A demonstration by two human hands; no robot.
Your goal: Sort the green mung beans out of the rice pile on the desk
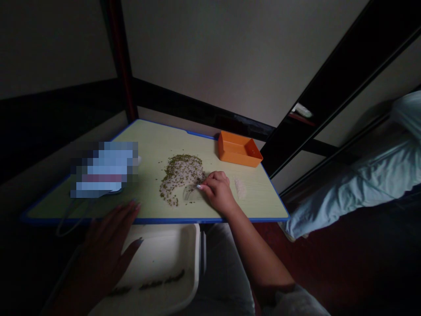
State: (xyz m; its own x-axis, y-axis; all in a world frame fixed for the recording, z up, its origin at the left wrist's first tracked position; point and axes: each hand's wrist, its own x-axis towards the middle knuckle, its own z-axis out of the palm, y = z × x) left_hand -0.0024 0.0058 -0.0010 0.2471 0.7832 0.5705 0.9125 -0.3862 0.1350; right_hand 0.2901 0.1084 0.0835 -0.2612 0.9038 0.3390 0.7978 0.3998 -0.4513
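My right hand (217, 190) rests on a pale wooden table with a blue rim (210, 220), fingers curled together at the right edge of a mixed pile of green beans and white rice (180, 175). Whether the fingertips pinch a grain is too small to tell. A small heap of white rice (240, 188) lies just right of that hand. My left hand (110, 243) is spread flat, fingers apart, over the left side of a white tray (184, 263) held below the table's near edge. The tray holds a thin line of green beans (161, 281).
An orange plastic box (239, 150) stands at the table's far right corner. A blurred-out item (103, 169) lies on the table's left part. Dark bed-frame bars rise behind and to the right. Light blue bedding (362, 180) lies at right.
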